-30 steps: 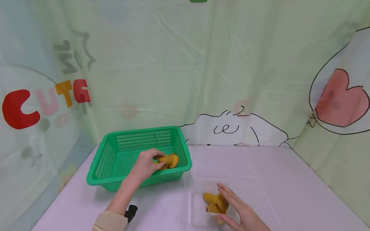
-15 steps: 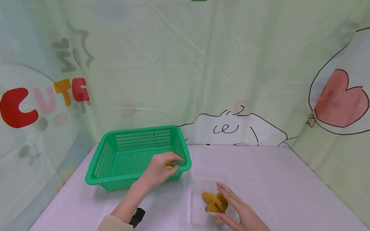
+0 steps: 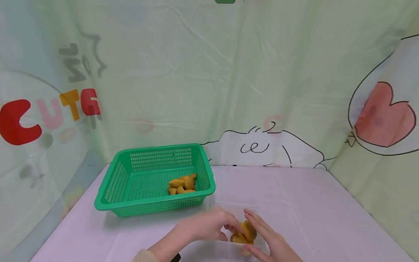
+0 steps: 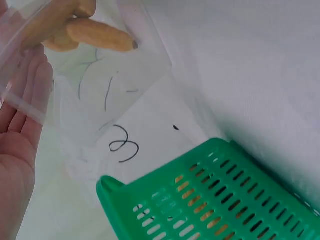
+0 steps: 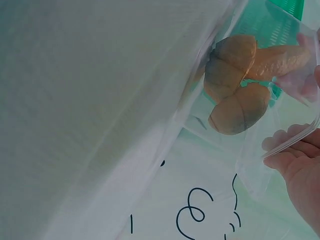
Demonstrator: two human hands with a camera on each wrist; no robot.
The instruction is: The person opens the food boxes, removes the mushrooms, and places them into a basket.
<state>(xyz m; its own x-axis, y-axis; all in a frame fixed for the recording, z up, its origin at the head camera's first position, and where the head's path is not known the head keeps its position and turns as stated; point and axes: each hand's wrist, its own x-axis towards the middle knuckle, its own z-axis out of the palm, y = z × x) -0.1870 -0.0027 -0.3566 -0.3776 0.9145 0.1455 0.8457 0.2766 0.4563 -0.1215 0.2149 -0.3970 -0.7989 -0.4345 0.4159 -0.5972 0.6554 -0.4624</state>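
Note:
Several stubby yellow-brown pieces (image 3: 249,230) with rounded ends lie in a clear plastic box (image 3: 226,254). My left hand (image 3: 214,223), blurred, reaches into the box, thumb apart from the fingers. Its fingertips are right at one piece (image 4: 100,35), which tapers to a dark tip in the left wrist view. At the box's right side, my right hand (image 3: 273,240) rests with straight fingers and the thumb spread. The right wrist view shows its fingertips behind the clear rim. More such pieces (image 3: 183,183) lie in the right end of a green plastic basket (image 3: 150,200).
The green basket stands at the back left of the pale lilac table (image 3: 311,211). Close behind the table hangs a printed curtain (image 3: 183,80). A flat clear rectangular outline (image 3: 235,185) lies just behind the box.
My left hand was over the basket with a yellow-brown piece, let it go there, and has moved right and toward me into the clear box. My right hand has stayed beside the box.

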